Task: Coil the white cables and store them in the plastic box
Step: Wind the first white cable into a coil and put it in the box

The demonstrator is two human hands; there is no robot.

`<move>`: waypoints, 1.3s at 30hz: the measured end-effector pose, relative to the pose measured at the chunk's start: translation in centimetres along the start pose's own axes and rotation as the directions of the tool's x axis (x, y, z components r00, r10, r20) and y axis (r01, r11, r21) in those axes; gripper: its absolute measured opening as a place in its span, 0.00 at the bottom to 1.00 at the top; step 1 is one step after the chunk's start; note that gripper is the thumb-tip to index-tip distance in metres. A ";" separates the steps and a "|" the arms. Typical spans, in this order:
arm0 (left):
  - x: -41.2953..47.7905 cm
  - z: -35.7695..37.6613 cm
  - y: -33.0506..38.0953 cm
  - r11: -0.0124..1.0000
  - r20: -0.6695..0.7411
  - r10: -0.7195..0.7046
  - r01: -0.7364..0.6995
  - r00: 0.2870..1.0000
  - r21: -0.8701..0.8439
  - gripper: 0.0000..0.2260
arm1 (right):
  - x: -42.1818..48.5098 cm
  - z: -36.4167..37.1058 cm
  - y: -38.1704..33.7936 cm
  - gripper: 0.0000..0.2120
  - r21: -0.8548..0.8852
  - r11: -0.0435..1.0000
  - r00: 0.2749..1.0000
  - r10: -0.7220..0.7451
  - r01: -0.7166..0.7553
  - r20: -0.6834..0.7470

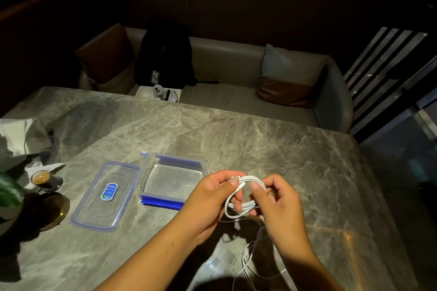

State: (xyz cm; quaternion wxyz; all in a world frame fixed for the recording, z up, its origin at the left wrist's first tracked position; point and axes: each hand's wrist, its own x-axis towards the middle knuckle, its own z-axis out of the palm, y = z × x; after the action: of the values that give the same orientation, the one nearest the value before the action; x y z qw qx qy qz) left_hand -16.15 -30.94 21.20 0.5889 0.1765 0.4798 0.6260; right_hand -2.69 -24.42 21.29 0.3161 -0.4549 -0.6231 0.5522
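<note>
At the far left of the bench [272, 144] we note a glass [40, 177] holding a dark drink, apart from the work. Next comes the lid [106, 196], lying flat and detached, label up. Just right of it stands the box [173, 181], open, with its blue clips folded out. We see nothing inside it.

Right of the box, above the bench, the left grip [212, 198] pinches the upper end of a cable [241, 207] between thumb and fingers, near what looks like a plug. The cable is wound into several small loops, held between both hands just beside the box's near right corner. The right grip [276, 205] is curled round the loops, with its thumb pressed on their top and its fingers closed beneath.

Below the hands, a strand [247, 260] trails loose over the bench toward the near edge. We cannot tell whether it is the tail of the held cable or a second one.

Our assessment is that the task is at an early-to-middle stage. One coil is largely formed but not finished or stored. The loose length has yet to be wound, and every coil has yet to go into the box. Whether the lid is to be refitted the task does not say.
</note>
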 end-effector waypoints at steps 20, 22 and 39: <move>1.1 -0.9 0.2 0.940 -0.038 -0.125 0.131 0.991 0.316 0.13 | 1.7 -1.3 -0.7 0.02 -0.516 0.518 0.729 -0.422 0.682 0.539; 1.2 -1.1 0.2 0.949 -0.026 -0.102 0.105 0.994 0.297 0.15 | 1.5 -1.4 -0.5 0.02 -0.498 0.623 0.794 -0.405 0.603 0.454; 1.6 -2.7 -0.1 0.973 0.151 0.057 -0.089 0.987 0.213 0.12 | 1.4 -1.3 -0.1 0.06 -0.284 0.939 0.981 -0.181 0.195 0.075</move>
State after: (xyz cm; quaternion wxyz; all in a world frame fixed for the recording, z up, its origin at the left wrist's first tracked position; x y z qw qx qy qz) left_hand -18.61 -30.59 19.27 0.5755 0.3027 0.4954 0.5760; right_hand -2.11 -22.66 21.47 0.2824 -0.4215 -0.7451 0.4330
